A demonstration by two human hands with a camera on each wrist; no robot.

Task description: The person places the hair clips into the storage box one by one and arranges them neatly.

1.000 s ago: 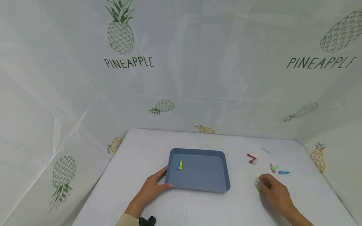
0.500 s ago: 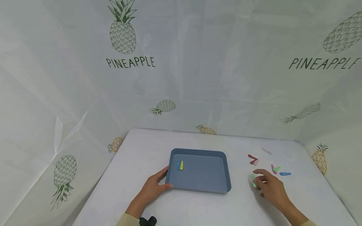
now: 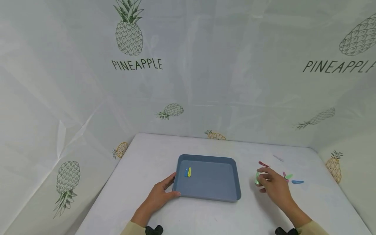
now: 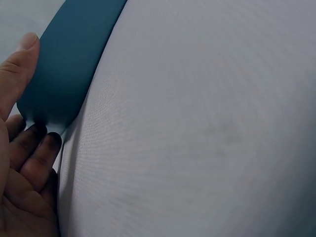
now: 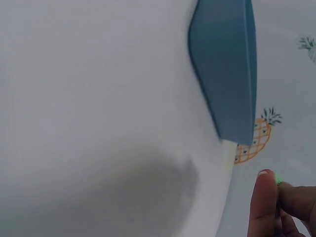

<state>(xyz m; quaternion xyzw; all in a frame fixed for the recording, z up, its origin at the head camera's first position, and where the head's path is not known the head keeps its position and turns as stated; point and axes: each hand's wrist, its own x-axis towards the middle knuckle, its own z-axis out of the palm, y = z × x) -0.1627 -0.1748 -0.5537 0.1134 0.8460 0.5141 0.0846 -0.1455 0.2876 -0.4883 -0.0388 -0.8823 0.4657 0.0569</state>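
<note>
In the head view my right hand [image 3: 274, 186] pinches a light green snap hair clip [image 3: 257, 178] between thumb and fingers, raised over the table right of the tray. Only a sliver of that clip [image 5: 279, 180] shows in the right wrist view. My left hand [image 3: 160, 195] holds the blue-grey tray [image 3: 205, 197] by its near left corner. The left wrist view has the thumb [image 4: 27, 54] against the tray's wall and curled fingers [image 4: 42, 163] around the corner. Inside the tray, a blue clip [image 3: 186, 172] and a yellow clip [image 3: 189, 172] lie side by side at the left.
Beyond my right hand lie a red clip [image 3: 263, 164] and a pale clip [image 3: 278, 158]. Further right are a pink clip [image 3: 284, 174], a green clip [image 3: 289, 176] and a blue clip [image 3: 298, 182]. White pineapple-print cloth [image 3: 235, 81] walls the table's back and sides.
My right hand has lifted the green clip and carried it left and away from me, towards the tray. The left hand keeps its place at the tray, and the head view shifts slightly.
</note>
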